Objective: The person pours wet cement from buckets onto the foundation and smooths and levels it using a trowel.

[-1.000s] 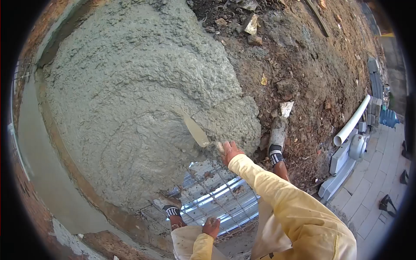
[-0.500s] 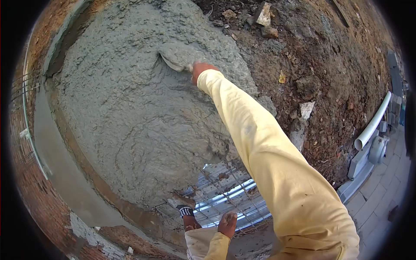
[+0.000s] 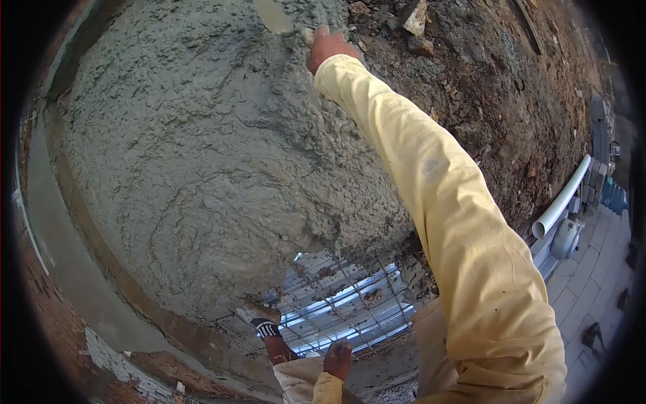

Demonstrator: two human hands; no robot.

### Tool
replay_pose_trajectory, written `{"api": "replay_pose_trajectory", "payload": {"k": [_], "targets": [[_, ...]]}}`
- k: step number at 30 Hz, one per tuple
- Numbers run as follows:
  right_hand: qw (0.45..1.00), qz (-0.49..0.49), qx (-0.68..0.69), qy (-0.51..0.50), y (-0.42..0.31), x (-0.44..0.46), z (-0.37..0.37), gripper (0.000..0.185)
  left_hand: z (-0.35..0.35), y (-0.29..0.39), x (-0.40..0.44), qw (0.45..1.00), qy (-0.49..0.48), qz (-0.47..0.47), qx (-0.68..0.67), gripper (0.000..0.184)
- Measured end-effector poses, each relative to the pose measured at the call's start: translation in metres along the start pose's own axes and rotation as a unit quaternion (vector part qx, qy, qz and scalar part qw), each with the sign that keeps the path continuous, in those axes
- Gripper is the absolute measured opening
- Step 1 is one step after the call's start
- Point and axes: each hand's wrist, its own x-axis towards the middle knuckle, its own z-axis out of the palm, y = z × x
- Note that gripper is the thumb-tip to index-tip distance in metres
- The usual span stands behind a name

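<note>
My right hand point(image 3: 330, 50), at the end of a yellow sleeve, is wrapped round the handle of a trowel point(image 3: 272, 15). The blade reaches the top edge of the view, over wet grey concrete point(image 3: 195, 148). Whether it touches the concrete there I cannot tell. Low in the view, my left hand point(image 3: 338, 359) is near my leg with its fingers curled in, and no tool shows in it. Just beyond that hand, a steel mesh point(image 3: 350, 289) lies over shiny corrugated metal sheeting point(image 3: 336, 311), at the near edge of the concrete.
My foot point(image 3: 259, 313) rests beside the mesh. A smooth cement ledge point(image 3: 64, 222) curves along the left, near brickwork point(image 3: 50, 316). Rough brown soil point(image 3: 471, 81) with stones point(image 3: 415, 17) borders the right. Further right are a white pipe point(image 3: 564, 198) and paving point(image 3: 579, 276).
My right hand and the trowel have moved up and away, toward the top edge. The view has shifted a little. My left hand stays low near my leg.
</note>
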Motion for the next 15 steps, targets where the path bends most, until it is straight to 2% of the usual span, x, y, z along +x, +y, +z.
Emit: {"api": "replay_pose_trajectory", "payload": {"k": [2, 4, 5, 6, 8, 11, 15], "targets": [[0.993, -0.015, -0.073, 0.093, 0.02, 0.027, -0.016, 0.034, -0.001, -0.016, 0.007, 1.0, 0.011, 0.006, -0.013, 0.034], [0.976, -0.105, -0.181, 0.051, 0.058, 0.032, -0.021, 0.035, 0.003, -0.016, 0.009, 1.0, 0.011, -0.009, -0.022, 0.034], [0.96, -0.152, -0.233, 0.031, 0.077, 0.033, -0.025, 0.036, 0.01, 0.019, -0.001, 0.996, -0.005, -0.061, -0.064, 0.036], [0.939, -0.196, -0.283, 0.012, 0.091, 0.032, -0.028, 0.036, 0.012, 0.016, 0.001, 0.998, -0.006, -0.039, -0.056, 0.037], [0.917, -0.258, -0.299, -0.067, 0.119, 0.002, -0.019, 0.044, 0.02, 0.004, 0.004, 0.999, -0.008, -0.002, -0.043, 0.038], [0.888, -0.272, -0.316, -0.192, 0.161, -0.052, -0.006, 0.044, 0.028, 0.002, 0.001, 1.0, -0.022, -0.02, 0.004, 0.04], [0.859, -0.304, -0.304, -0.278, 0.199, -0.117, -0.006, 0.042, 0.037, 0.011, -0.006, 0.999, -0.028, 0.038, -0.004, 0.04]]}}
